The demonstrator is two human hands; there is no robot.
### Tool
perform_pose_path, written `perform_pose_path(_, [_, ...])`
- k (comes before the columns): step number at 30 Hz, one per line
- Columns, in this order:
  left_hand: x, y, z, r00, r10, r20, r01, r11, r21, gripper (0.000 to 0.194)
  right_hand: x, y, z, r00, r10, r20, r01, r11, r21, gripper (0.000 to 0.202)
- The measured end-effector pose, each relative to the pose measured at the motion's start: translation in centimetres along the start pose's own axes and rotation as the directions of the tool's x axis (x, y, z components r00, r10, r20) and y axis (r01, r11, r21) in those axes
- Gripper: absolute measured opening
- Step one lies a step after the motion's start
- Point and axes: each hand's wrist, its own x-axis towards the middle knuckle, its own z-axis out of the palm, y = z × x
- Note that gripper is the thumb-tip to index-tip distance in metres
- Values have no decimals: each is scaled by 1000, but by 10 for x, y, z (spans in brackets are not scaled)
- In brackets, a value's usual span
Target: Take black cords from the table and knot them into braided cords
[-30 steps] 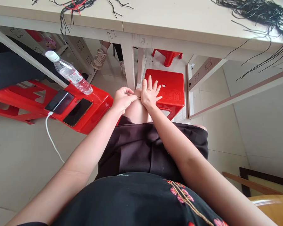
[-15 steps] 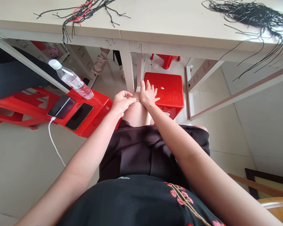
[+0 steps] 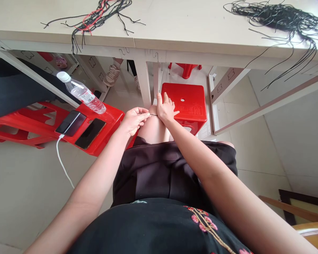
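Well, the table (image 3: 180, 24) ran across beyond the grip, and two red stools sat lower, one (image 3: 184, 95) just to the right of it, the other (image 3: 113, 114) to its left. Directly under the grip was the person's bare knee (image 3: 153, 128). Up on the table, far to the right, lay a black tangle (image 3: 278, 16), ends trailing over the edge; up to the left lay a smaller black-and-red bundle (image 3: 106, 16). The right hand (image 3: 166, 108) rested on the knee, fingers spread. The left hand (image 3: 135, 120) had thumb and forefinger pinched together on a thin dark cord (image 3: 153, 115). Left of that grip, a bottle (image 3: 83, 93) and a phone (image 3: 90, 133) shared the stool. The cord crossed the knee from the pinch to the right palm's edge; I couldn't see beneath.
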Motion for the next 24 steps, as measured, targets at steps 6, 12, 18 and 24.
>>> perform_pose_path(6, [-4, 1, -4, 995, 92, -26, -88, 990, 113, 18, 0, 2, 1, 1000, -20, -12, 20, 1000, 15, 79])
perform_pose_path(12, [-4, -1, -6, 979, 195, -60, -180, 963, 201, 19, 0, 1, 1, 1000, -14, -6, 14, 1000, 11, 78])
perform_pose_path(18, [-6, -1, -5, 974, 219, -57, -195, 940, 280, 26, -2, -2, -1, 1000, 5, 13, -5, 1000, 3, 76])
perform_pose_path(24, [-9, -3, -11, 992, 115, -53, -92, 942, 323, 16, -4, -2, -1, 1000, -6, 7, 6, 1000, 9, 77])
